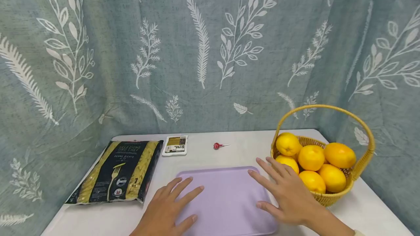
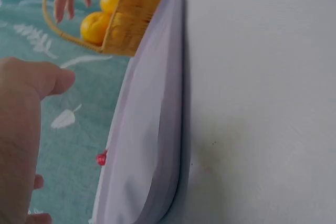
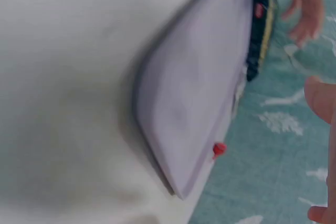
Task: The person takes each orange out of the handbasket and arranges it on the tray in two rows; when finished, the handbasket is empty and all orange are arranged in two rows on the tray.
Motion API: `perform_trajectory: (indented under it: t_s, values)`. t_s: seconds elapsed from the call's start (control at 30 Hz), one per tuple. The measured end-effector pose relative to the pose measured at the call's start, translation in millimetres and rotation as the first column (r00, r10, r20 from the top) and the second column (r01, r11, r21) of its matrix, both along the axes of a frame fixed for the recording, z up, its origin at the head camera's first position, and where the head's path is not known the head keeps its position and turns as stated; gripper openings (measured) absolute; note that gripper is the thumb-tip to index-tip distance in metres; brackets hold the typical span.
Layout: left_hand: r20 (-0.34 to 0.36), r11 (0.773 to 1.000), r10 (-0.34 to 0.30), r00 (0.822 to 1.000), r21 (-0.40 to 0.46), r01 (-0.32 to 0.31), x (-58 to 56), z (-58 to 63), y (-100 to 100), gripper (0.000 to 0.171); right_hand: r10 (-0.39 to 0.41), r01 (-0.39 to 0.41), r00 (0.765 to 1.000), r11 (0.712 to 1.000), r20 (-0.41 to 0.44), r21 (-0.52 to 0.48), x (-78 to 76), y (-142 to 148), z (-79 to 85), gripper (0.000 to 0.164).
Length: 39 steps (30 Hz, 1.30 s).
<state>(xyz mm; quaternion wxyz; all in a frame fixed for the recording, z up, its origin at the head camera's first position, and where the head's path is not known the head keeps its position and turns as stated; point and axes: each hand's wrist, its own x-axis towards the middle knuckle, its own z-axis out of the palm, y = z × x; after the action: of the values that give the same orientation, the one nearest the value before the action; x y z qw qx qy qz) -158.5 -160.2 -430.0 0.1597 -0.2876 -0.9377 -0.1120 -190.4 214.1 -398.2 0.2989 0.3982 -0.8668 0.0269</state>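
Both hands hover over a pale purple tray (image 1: 226, 199) on the white table. My left hand (image 1: 168, 207) is above the tray's left side, fingers spread, holding nothing. Over the tray's right side is my right hand (image 1: 287, 192), its fingers also spread and bare; in the head view it partly covers the basket's front left. That yellow wicker basket (image 1: 323, 199) with a tall handle holds several yellow-orange fruits (image 1: 311, 158). Behind the tray lies a red-wrapped lollipop (image 1: 217, 146) with a white stick.
To the left lies a large bag of penne pasta (image 1: 118, 170), black with see-through strips. A small white packet with a brown and gold label (image 1: 175, 145) sits near the table's back edge. Behind the table (image 1: 197, 159) hangs a blue-green curtain (image 1: 170, 46) with white leaf prints.
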Motion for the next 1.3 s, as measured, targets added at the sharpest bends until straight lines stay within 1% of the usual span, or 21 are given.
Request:
perform_trajectory:
  t_s: [0.07,0.17,0.27,0.33,0.4,0.43,0.5,0.6,0.67,0.7,0.77,0.87,0.93,1.03,1.07,1.13,1.17,1.2,1.23,1.3]
  values:
    - [0.064,0.997,0.035,0.997,0.066,-0.039,-2.3,0.5,0.1,0.063,-0.024,0.024,1.000,0.999,0.013,-0.028,-3.3,3.1,4.6,0.075]
    - [0.153,0.984,0.101,0.983,0.133,-0.122,-6.1,0.2,-0.7,0.063,-0.052,0.053,0.998,0.996,0.026,-0.077,-9.5,5.7,11.1,0.073]
    - [0.202,0.960,0.159,0.966,0.197,-0.199,-10.7,-1.6,-2.8,0.064,-0.088,0.094,0.995,0.986,0.054,-0.138,-16.1,6.1,16.2,0.073]
    - [0.222,0.942,0.183,0.958,0.241,-0.235,-15.1,-3.5,-3.9,0.065,-0.122,0.136,0.989,0.975,0.086,-0.176,-20.5,5.2,19.3,0.073]
    - [0.246,0.918,0.199,0.949,0.293,-0.269,-20.6,-5.7,-4.5,0.065,-0.153,0.180,0.979,0.957,0.133,-0.226,-25.0,3.8,22.5,0.072]
    - [0.263,0.903,0.209,0.942,0.318,-0.290,-23.8,-6.8,-4.4,0.065,-0.170,0.208,0.972,0.945,0.163,-0.253,-26.9,3.1,24.0,0.071]
    - [0.308,0.869,0.233,0.922,0.360,-0.340,-30.4,-8.9,-4.2,0.065,-0.198,0.267,0.952,0.912,0.235,-0.313,-29.9,2.0,26.7,0.069]
    - [0.383,0.810,0.266,0.885,0.409,-0.420,-40.1,-12.5,-4.8,0.061,-0.214,0.350,0.915,0.841,0.341,-0.412,-32.9,0.7,28.6,0.065]
    - [0.419,0.784,0.269,0.867,0.428,-0.451,-45.1,-16.5,-6.3,0.057,-0.218,0.392,0.896,0.798,0.387,-0.459,-34.3,0.1,29.3,0.064]
    - [0.431,0.774,0.266,0.862,0.437,-0.457,-46.9,-19.1,-7.1,0.055,-0.223,0.408,0.890,0.780,0.398,-0.474,-35.1,-0.3,29.7,0.064]
    - [0.443,0.759,0.266,0.856,0.451,-0.469,-49.0,-25.5,-8.5,0.050,-0.244,0.437,0.879,0.755,0.409,-0.489,-37.3,-0.3,30.6,0.064]
    - [0.441,0.740,0.263,0.858,0.479,-0.473,-48.8,-34.3,-10.6,0.047,-0.291,0.481,0.861,0.732,0.417,-0.483,-42.7,0.7,33.4,0.065]
    - [0.439,0.728,0.265,0.858,0.493,-0.477,-47.9,-36.9,-12.0,0.046,-0.311,0.514,0.841,0.714,0.442,-0.475,-48.1,3.7,36.2,0.067]
    - [0.432,0.718,0.259,0.864,0.512,-0.472,-47.7,-37.6,-13.2,0.045,-0.315,0.562,0.799,0.693,0.513,-0.451,-57.7,11.8,42.9,0.070]
    - [0.429,0.715,0.254,0.867,0.520,-0.467,-47.9,-37.7,-13.3,0.045,-0.312,0.580,0.780,0.688,0.542,-0.437,-61.3,15.3,45.0,0.072]
    - [0.425,0.708,0.247,0.871,0.534,-0.462,-48.8,-38.9,-13.5,0.044,-0.301,0.607,0.743,0.679,0.597,-0.414,-67.4,21.9,48.5,0.075]
    - [0.423,0.704,0.243,0.873,0.542,-0.458,-49.1,-39.4,-13.7,0.044,-0.296,0.617,0.729,0.676,0.618,-0.404,-70.0,24.7,49.2,0.076]
    - [0.429,0.699,0.241,0.871,0.546,-0.462,-49.4,-39.6,-14.1,0.043,-0.294,0.625,0.716,0.673,0.633,-0.395,-72.3,27.0,49.2,0.076]
    - [0.433,0.696,0.240,0.869,0.547,-0.465,-49.6,-39.5,-14.8,0.043,-0.289,0.629,0.710,0.670,0.642,-0.394,-74.3,28.8,48.1,0.076]
    - [0.447,0.688,0.247,0.860,0.544,-0.480,-49.8,-38.8,-17.2,0.042,-0.281,0.630,0.709,0.665,0.647,-0.401,-77.9,30.5,44.6,0.076]
